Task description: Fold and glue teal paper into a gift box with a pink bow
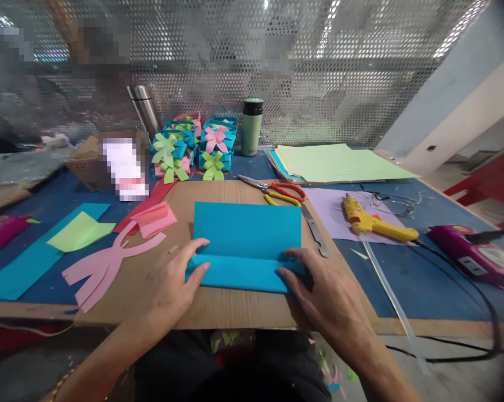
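A blue sheet of paper [247, 229] lies on the brown cardboard [218, 312] in front of me, its near part folded over into a flap. My left hand [172, 279] grips the left end of this fold between thumb and fingers. At the right end, my right hand [323, 285] pinches the same fold, thumb on top of the flap. Scissors [272, 188] with red and yellow handles rest just beyond the paper. A flat metal blade [314, 230] is close to my right hand. Pink cut paper strips [105, 259] spread out left of my left hand.
A yellow glue gun [373, 220] lies on purple paper at right, its cord running to a magenta power box [476, 254]. Behind are paper-flower boxes [193, 145], a green tumbler [252, 127], a steel flask [145, 109] and stacked coloured sheets [340, 162]. A cardboard box [88, 162] stands left.
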Demonstrator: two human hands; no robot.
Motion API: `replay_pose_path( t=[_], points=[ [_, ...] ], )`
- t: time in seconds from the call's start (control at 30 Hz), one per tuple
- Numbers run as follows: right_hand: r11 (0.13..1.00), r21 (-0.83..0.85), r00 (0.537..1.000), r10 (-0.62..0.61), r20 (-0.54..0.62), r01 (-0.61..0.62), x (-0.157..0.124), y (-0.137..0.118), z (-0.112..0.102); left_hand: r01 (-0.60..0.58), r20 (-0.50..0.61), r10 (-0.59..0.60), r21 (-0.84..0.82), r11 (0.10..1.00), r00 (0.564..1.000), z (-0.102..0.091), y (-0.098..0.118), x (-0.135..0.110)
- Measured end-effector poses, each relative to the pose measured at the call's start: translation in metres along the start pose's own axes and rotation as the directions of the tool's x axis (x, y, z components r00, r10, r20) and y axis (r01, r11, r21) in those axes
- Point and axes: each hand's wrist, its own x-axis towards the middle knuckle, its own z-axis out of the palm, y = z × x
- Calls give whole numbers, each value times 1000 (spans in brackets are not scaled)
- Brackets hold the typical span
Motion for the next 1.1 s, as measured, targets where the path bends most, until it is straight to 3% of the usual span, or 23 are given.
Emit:
replay_pose_path(
  t=[0.57,0.87,1.1],
  points=[
    [978,-197,992,43,-119,-66,0,-6,7,49,0,-49,17,999,999,2,8,6],
    [964,-244,986,76,-145,-110,0,-8,8,84,-11,-83,16,996,996,4,6,5],
    [971,-220,984,56,-167,-92,-1,-10,5,43,-60,-41,20,999,997,9,-1,5]
  ],
)
